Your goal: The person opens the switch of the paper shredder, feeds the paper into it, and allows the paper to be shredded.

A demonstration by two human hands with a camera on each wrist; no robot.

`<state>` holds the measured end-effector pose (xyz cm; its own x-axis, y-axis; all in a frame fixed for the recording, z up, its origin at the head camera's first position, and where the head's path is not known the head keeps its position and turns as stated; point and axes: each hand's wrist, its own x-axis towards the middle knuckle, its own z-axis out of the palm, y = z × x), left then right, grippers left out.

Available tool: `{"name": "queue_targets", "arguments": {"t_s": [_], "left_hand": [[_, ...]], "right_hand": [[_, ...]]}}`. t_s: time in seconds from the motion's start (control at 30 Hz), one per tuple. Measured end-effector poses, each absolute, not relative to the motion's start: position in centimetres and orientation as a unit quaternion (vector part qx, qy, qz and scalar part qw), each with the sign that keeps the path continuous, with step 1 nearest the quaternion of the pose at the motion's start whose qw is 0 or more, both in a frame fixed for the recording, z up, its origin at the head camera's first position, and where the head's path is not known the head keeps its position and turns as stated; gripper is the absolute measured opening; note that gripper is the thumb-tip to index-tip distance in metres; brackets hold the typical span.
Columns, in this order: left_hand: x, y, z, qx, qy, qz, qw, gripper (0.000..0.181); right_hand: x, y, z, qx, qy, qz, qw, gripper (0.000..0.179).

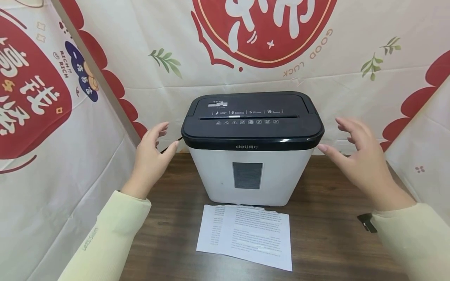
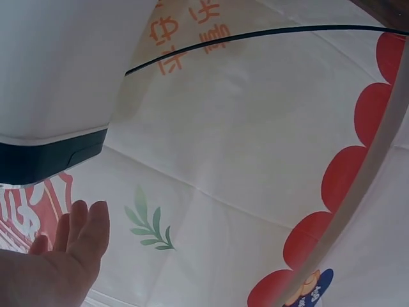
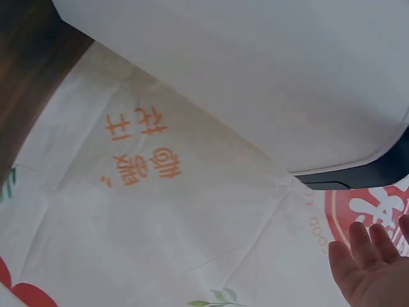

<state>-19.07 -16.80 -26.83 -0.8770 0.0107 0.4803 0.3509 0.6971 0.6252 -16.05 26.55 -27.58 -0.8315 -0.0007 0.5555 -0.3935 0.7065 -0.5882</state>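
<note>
Flanking a tapering, glossy-rimmed shredder [image 1: 214, 171], the left hand [image 1: 150, 156] and right hand [image 1: 365, 164] were spread; flat paper [image 1: 253, 238] lay on grained wood [image 1: 168, 234].

A white-and-black Deli shredder [image 1: 253, 134] stands upright on a dark wood-grain worktop [image 1: 327, 234], with overlapping printed sheets [image 1: 249, 238] lying flat at its near side, close to the base.

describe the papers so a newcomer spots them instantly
On the brown wooden table stands a black-topped white shredder. Just in front of its base lie the overlapping white papers, set apart from the upright shredder by lying flat and bearing lines of small print.
</note>
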Motion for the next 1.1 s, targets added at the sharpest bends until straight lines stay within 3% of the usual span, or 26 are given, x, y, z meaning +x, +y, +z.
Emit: {"name": "queue_targets", "arguments": {"t_s": [0.4,1.1], "left_hand": [[-17.9,-17.2,-29.1,-0.089,-0.913,-0.362,0.165,0.067],[-17.2,-17.4,-35.0,-0.031,-0.899,-0.43,0.076,0.07]], "right_hand": [[-15.4,27.6,-30.7,0.093,-0.906,0.338,0.239,0.079],[-14.3,28.3,-35.2,0.036,-0.912,0.358,0.198,0.083]]}}
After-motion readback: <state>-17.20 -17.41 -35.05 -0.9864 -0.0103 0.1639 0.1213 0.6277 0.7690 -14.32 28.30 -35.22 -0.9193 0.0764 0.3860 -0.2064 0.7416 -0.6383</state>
